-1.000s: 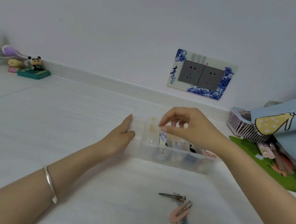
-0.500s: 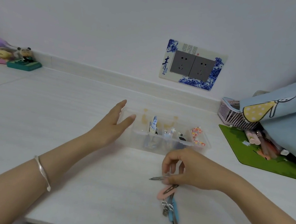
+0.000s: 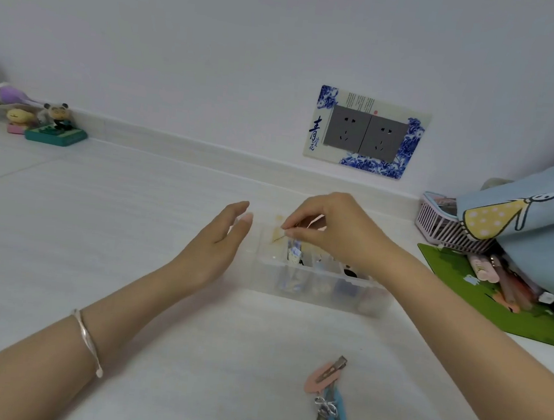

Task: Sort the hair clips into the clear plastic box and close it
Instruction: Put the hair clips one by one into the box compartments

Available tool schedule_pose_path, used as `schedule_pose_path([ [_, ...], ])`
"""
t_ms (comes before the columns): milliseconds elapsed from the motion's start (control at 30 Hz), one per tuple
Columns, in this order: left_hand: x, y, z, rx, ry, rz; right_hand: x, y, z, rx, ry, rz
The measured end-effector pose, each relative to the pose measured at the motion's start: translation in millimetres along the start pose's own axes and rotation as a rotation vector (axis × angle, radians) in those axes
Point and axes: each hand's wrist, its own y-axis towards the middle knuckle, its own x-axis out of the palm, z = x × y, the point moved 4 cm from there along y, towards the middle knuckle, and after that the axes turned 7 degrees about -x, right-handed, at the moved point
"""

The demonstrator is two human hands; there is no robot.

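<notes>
While my right hand [image 3: 328, 228] hangs over the box [image 3: 312, 281] at the middle of the frame, its thumb and forefinger are pinched on a thin metal clip [image 3: 280, 236], the other fingers curled loosely above it. I hold the clip by one end so the free end points down and left, toward the box's left compartments, where I judge it should drop. My left hand [image 3: 217, 251] is open and flat, fingers together, holding nothing; it stands just beside the left end of the box. Whether the fingertips touch the wall I cannot tell. I keep it there, I think, to stop the light box sliding when I push a clip in.

The box is open on top, and I see no lid. Several compartments already hold clips, blurred through the plastic. The last clips [image 3: 328, 397], a pink one over blue and metal ones, lie in a small heap at the lower middle, well apart from the box and near the bottom edge.

There is plenty of bare table [image 3: 98, 226] to the left and between the box and the heap, so my hand has a clear path back for them. On the right it is tighter: a green mat [image 3: 463, 295], a pink basket [image 3: 437, 222] and a blue bag [image 3: 539, 214] crowd the right edge.
</notes>
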Motion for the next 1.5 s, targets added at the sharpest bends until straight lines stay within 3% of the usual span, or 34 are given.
schedule_pose_path([
  [100,-2.6,1.4,2.8,0.009,-0.037,0.034,15.5,13.2,3.7,-0.006,-0.028,-0.145],
  [267,-4.0,1.0,3.6,0.049,-0.026,0.061,16.5,11.2,13.1,0.009,0.080,-0.125],
  [400,-4.7,-0.3,4.7,0.143,0.055,0.097,3.2,-11.4,14.7,0.015,0.113,-0.004],
  [533,0.1,-15.8,25.7,0.461,0.207,0.111,-8.8,-53.7,13.0,0.049,0.317,0.202],
  [633,18.0,-30.5,37.3,0.531,0.235,-0.133,-2.3,-87.7,17.0,0.085,0.404,0.225],
  [767,52.6,-52.5,30.9,0.427,0.380,-0.558,5.6,-121.9,27.0,0.133,0.421,0.233],
  [900,70.3,-69.3,28.2,0.384,0.425,-0.718,8.2,-137.3,34.6,0.169,0.474,0.294],
  [1033,76.9,-76.1,28.6,0.414,0.474,-0.734,10.6,-139.3,35.2,0.175,0.514,0.305],
  [1233,75.8,-76.1,27.8,0.485,0.537,-0.631,15.3,-140.3,33.0,0.162,0.474,0.266],
  [1500,61.5,-75.6,25.2,0.497,0.684,-0.520,26.3,-143.5,30.2,0.203,0.378,0.110],
])
